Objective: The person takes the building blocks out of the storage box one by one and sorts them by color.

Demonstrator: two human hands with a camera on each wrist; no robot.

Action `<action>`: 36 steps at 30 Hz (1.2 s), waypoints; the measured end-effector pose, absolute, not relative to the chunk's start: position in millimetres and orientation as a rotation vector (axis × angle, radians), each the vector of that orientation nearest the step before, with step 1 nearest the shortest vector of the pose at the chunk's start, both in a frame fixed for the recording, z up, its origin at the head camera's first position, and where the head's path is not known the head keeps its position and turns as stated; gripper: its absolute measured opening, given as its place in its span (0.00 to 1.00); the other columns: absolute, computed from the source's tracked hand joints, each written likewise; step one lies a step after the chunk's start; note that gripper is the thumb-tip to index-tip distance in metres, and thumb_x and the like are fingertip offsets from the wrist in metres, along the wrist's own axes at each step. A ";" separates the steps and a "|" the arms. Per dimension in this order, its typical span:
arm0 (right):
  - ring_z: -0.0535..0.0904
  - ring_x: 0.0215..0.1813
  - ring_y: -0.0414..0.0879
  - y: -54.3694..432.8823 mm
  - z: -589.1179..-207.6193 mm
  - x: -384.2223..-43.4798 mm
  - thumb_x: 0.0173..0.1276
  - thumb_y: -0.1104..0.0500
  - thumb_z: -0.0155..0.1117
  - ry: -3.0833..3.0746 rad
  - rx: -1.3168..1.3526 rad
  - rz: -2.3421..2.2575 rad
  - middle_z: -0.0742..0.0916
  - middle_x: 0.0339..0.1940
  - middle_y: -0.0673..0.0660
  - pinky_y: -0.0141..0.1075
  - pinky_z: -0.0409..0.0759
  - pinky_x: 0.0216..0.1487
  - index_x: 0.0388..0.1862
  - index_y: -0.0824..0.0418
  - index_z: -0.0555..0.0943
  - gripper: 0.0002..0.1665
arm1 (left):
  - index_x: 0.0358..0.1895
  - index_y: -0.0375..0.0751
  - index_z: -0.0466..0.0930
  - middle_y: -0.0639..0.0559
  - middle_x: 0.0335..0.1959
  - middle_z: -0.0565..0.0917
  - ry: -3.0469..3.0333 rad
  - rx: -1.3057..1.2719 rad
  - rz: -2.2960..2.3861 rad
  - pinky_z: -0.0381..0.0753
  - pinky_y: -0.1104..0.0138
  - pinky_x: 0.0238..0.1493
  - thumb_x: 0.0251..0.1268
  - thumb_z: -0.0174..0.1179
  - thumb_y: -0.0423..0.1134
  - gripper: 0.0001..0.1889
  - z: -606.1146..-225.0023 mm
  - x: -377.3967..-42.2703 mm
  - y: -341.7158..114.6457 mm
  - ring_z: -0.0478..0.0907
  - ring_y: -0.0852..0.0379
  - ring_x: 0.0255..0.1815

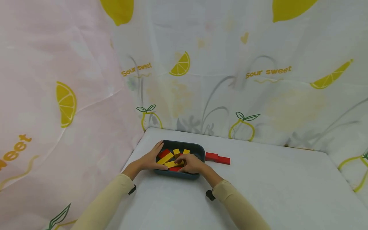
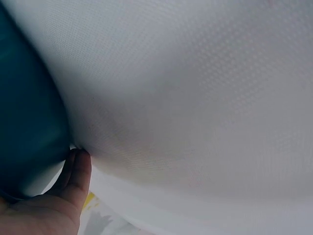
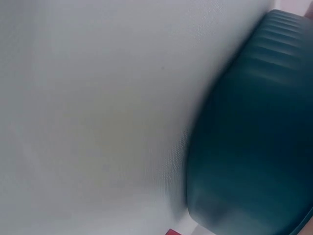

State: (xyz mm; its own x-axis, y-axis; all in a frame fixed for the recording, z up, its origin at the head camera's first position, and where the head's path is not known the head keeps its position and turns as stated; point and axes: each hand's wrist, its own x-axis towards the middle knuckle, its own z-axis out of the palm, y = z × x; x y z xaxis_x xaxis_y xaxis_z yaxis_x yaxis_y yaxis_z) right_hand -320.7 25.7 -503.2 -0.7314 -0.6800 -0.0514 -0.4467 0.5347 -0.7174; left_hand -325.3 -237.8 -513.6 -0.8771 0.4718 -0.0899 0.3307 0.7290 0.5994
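Observation:
A dark teal tray (image 1: 198,150) stands on the white table, holding several yellow and red rectangular blocks. My left hand (image 1: 150,160) grips the tray's left end, fingers along the outer side and thumb over the near rim. In the left wrist view, the fingers (image 2: 78,176) lie against the tray's outside wall (image 2: 29,107). Inside the tray, my right hand (image 1: 191,163) has its bent index finger and thumb about the right end of a long yellow block (image 1: 171,164). A red block (image 1: 174,169) lies in front of it, under the right thumb. The right wrist view shows mainly the tray's outer wall (image 3: 254,137).
Two red blocks (image 1: 211,156) lie end to end on the table, just right of the tray. White table surface (image 1: 273,185) stretches to the right. Lemon-printed cloth (image 1: 201,95) hangs behind the table and along its left side.

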 end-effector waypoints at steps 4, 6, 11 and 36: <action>0.80 0.47 0.46 24.2 -502.5 -318.8 0.62 0.60 0.73 2.474 -0.931 -0.969 0.88 0.50 0.52 0.30 0.78 0.45 0.55 0.57 0.84 0.21 | 0.80 0.39 0.37 0.42 0.82 0.36 2.707 0.630 0.869 0.52 0.40 0.76 0.50 0.71 0.64 0.65 -514.5 -324.6 -237.9 0.42 0.39 0.82; 0.80 0.47 0.45 24.0 -502.8 -318.1 0.62 0.60 0.73 2.482 -0.925 -0.957 0.88 0.50 0.51 0.30 0.79 0.46 0.55 0.57 0.84 0.21 | 0.80 0.40 0.37 0.43 0.83 0.36 2.708 0.631 0.868 0.52 0.41 0.76 0.49 0.71 0.65 0.65 -514.9 -324.5 -237.4 0.42 0.40 0.82; 0.80 0.47 0.44 22.6 -504.5 -318.0 0.62 0.59 0.74 2.498 -0.913 -0.935 0.88 0.48 0.50 0.31 0.79 0.47 0.53 0.56 0.85 0.19 | 0.80 0.39 0.37 0.43 0.82 0.36 2.706 0.635 0.874 0.51 0.41 0.76 0.51 0.71 0.64 0.64 -515.1 -323.6 -237.7 0.41 0.39 0.82; 0.80 0.54 0.44 18.7 -509.4 -322.5 0.61 0.67 0.70 2.551 -0.862 -0.704 0.88 0.52 0.49 0.44 0.77 0.64 0.53 0.56 0.86 0.20 | 0.80 0.40 0.40 0.43 0.82 0.37 2.721 0.633 0.886 0.52 0.40 0.75 0.50 0.71 0.63 0.63 -515.3 -323.8 -235.8 0.42 0.38 0.81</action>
